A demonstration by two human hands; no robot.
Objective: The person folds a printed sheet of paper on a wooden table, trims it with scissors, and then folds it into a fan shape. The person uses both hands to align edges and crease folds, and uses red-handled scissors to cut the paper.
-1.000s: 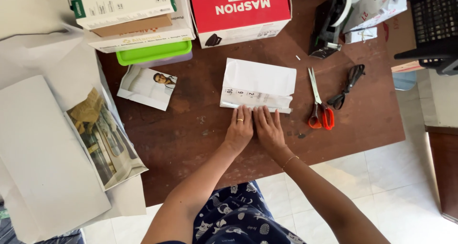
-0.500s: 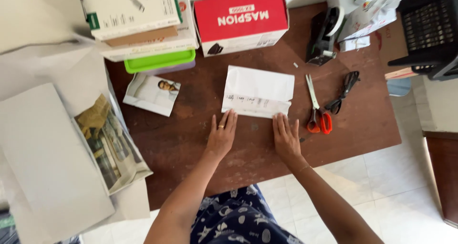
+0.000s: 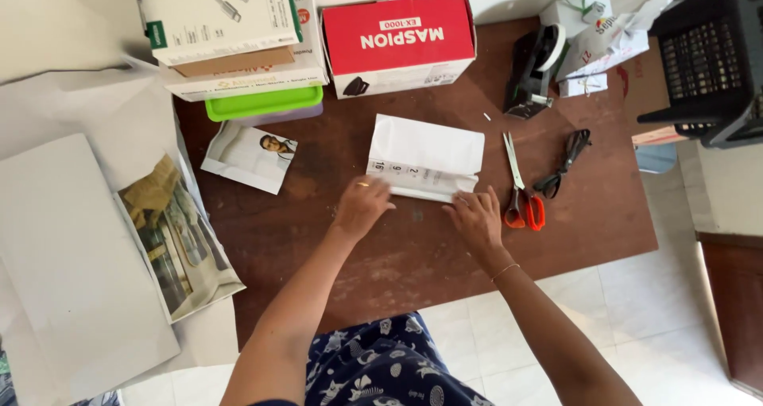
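A: Grip check. Left hand [image 3: 362, 205] has its fingers curled onto the near left corner of the folded paper [image 3: 425, 158], pinching or pressing it; I cannot tell which from this angle. Right hand [image 3: 477, 219] lies nearly flat, fingertips on the near right edge, nothing enclosed.

B: Paper position?

A: Middle of the brown table [image 3: 334, 239], between the red box [image 3: 397, 32] and the person, with a folded strip along the near edge.

B: Risks?

A: Judgement only. Uneven pressure from the two hands could skew the fold or let the sheet slide on the smooth wood. The orange-handled scissors [image 3: 518, 195] lie just beside the right hand, so a sideways sweep could knock them or catch a finger on the blades.

B: Counts?

A: One folded paper, one red box, one orange-handled scissors, one black pair of scissors [image 3: 563, 164] further right, probably; the shape is small. One tape dispenser [image 3: 534, 68], one green tray [image 3: 264, 102] under stacked boxes, one photo print [image 3: 250, 156], one printed page [image 3: 171, 231] at left.
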